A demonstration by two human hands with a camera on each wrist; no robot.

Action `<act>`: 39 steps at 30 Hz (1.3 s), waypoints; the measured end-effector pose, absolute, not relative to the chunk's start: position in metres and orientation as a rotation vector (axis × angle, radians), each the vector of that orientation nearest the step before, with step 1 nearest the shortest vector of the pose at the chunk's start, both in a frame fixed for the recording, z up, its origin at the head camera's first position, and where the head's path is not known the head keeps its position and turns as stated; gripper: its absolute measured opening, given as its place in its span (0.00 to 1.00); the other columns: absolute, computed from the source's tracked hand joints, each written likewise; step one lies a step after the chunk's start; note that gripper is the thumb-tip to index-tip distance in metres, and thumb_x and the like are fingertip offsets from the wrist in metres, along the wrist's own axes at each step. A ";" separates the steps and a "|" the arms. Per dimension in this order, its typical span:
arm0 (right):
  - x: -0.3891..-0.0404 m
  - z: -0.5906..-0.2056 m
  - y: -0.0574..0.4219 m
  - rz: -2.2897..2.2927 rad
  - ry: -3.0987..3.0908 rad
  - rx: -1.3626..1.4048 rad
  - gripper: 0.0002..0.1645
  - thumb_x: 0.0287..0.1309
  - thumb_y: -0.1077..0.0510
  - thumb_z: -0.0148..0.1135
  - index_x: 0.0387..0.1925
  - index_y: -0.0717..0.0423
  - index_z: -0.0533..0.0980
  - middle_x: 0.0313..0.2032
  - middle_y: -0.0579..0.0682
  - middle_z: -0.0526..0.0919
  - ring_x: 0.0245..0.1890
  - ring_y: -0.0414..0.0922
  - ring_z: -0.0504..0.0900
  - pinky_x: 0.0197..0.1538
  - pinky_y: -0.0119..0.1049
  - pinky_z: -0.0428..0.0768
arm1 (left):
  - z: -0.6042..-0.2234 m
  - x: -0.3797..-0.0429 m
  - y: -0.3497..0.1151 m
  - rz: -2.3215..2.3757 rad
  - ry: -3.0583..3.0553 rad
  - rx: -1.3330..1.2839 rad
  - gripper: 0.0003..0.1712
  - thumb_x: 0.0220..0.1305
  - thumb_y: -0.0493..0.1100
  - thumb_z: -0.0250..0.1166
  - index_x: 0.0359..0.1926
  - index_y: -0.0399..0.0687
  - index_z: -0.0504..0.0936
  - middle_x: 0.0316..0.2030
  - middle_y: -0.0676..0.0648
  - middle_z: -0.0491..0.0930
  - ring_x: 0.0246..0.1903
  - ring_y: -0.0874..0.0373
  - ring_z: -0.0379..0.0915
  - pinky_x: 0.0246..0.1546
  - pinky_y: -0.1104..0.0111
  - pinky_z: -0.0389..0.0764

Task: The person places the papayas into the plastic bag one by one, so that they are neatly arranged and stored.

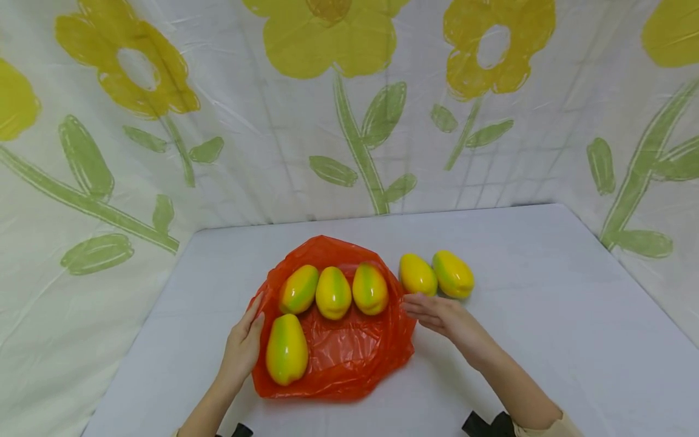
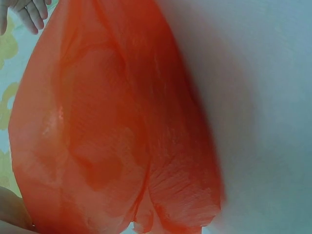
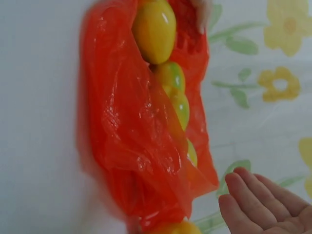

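A red plastic bag (image 1: 341, 343) lies spread on the table with its mouth wide. Inside it sit several yellow-green toy papayas, three in a row at the far side and one papaya (image 1: 287, 350) at the near left. My left hand (image 1: 243, 343) is at the bag's left rim, its fairly straight fingers touching the plastic. In the left wrist view the bag (image 2: 112, 122) hides most of this hand. My right hand (image 1: 445, 318) is held at the bag's right edge, fingers extended together and holding nothing. The right wrist view shows its palm (image 3: 273, 209) beside the bag.
Two more papayas, a left papaya (image 1: 417, 274) and a right papaya (image 1: 453, 274), lie on the table beyond my right hand. The table (image 1: 546, 340) has a white cover. A flower-printed curtain (image 1: 262, 152) hangs behind it.
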State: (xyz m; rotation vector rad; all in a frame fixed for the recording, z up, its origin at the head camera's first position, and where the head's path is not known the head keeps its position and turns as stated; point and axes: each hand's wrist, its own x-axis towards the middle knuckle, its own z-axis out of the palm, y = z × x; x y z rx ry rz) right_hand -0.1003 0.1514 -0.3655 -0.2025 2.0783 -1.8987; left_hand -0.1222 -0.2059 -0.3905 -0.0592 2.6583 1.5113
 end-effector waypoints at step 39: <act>-0.115 -0.370 0.197 -1.829 2.540 0.181 0.38 0.69 0.47 0.55 0.71 0.66 0.59 0.67 0.64 0.66 0.68 0.58 0.62 0.68 0.56 0.61 | -0.390 -0.121 -0.205 1.501 2.654 -0.067 0.29 0.78 0.41 0.41 0.75 0.40 0.51 0.72 0.31 0.52 0.71 0.34 0.46 0.67 0.45 0.54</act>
